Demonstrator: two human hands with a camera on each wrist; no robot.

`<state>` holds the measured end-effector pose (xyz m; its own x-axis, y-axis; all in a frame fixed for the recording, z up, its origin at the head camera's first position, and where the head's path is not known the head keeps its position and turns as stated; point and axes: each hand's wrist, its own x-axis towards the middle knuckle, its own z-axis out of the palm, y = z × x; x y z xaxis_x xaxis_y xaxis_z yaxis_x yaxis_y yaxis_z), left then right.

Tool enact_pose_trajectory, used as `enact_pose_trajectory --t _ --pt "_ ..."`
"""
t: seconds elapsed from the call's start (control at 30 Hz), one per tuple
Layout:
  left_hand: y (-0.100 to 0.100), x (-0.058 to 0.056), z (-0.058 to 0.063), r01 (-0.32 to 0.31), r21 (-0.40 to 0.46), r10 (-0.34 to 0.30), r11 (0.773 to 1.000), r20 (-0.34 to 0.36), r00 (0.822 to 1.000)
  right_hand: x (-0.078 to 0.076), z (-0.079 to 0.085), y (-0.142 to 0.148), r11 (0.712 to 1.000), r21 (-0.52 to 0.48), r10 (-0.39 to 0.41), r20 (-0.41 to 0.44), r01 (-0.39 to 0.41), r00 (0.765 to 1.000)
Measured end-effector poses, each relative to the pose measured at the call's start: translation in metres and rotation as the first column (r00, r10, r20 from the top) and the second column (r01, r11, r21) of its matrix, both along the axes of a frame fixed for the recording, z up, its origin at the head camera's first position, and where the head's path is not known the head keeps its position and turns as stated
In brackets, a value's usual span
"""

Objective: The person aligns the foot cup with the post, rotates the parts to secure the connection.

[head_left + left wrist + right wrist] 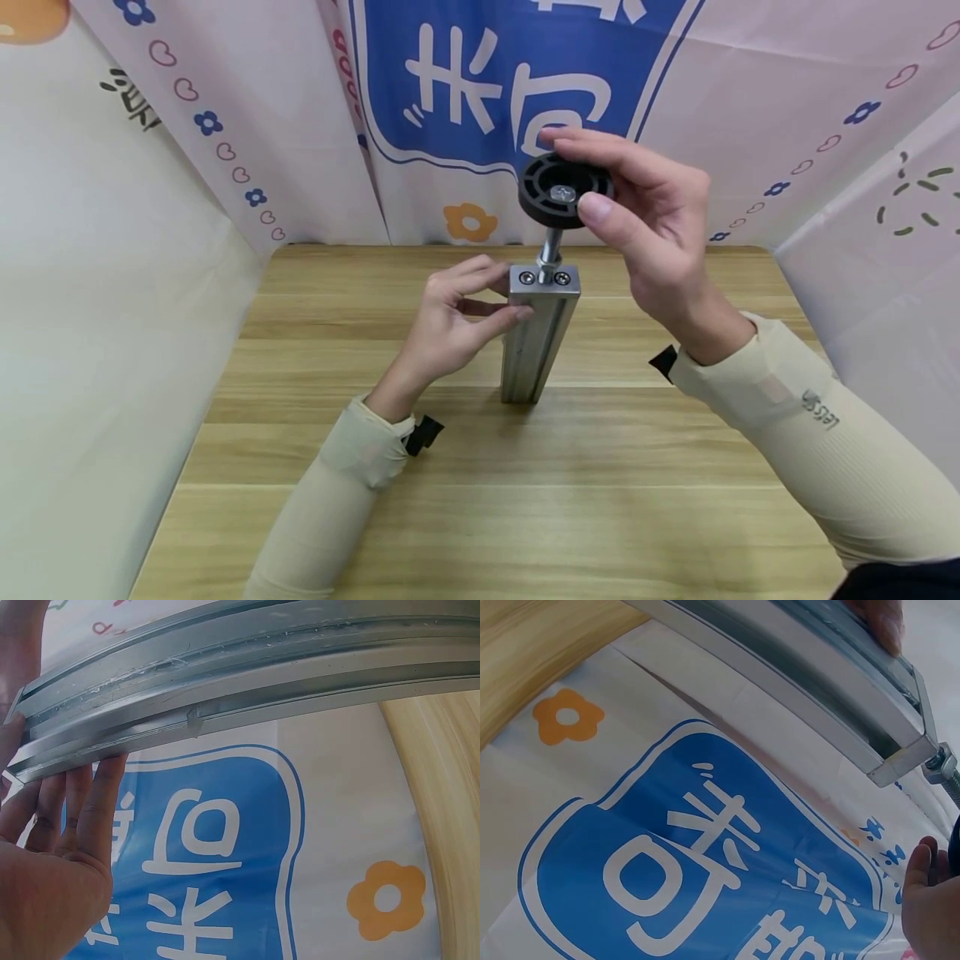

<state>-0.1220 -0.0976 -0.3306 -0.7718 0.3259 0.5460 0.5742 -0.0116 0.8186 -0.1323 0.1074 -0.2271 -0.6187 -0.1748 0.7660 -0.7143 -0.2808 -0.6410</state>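
An aluminium profile (531,350) stands upright on the wooden table, with grooves along its sides and an end plate (544,282) held by two screws on top. Out of that plate rises a threaded rod (552,243) with a nut at its base, topped by a round black levelling foot (534,200). My left hand (457,321) grips the profile near its upper end, thumb in front and fingers behind; the left wrist view shows the fingers (105,795) against its side. My right hand (660,217) holds the black foot's rim between thumb and fingers.
The wooden tabletop (360,517) extends around the profile. Behind it hangs a printed curtain (420,204) with a blue sign and an orange flower. White side walls (112,292) rise at left and right. Small black wrist pieces (425,435) sit at both cuffs.
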Motion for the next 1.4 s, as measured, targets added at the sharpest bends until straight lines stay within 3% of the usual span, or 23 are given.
enact_pose_trajectory --t 0.97,1.23,1.4 --pt "-0.0013 -0.0007 0.0010 0.005 -0.011 -0.005 1.000 -0.020 1.000 -0.0014 0.0001 -0.0053 0.993 0.040 -0.108 -0.024 0.109 0.994" --pt "-0.0003 -0.0015 0.0017 0.019 -0.008 -0.019 1.000 -0.003 1.000 -0.0029 0.0010 0.0007 1.000 -0.013 0.022 -0.017 -0.023 1.000" --pt "-0.0010 -0.0008 0.0009 0.013 -0.017 -0.013 1.000 0.009 1.000 -0.0020 0.0000 0.0024 0.999 -0.010 0.036 -0.013 -0.036 0.999"
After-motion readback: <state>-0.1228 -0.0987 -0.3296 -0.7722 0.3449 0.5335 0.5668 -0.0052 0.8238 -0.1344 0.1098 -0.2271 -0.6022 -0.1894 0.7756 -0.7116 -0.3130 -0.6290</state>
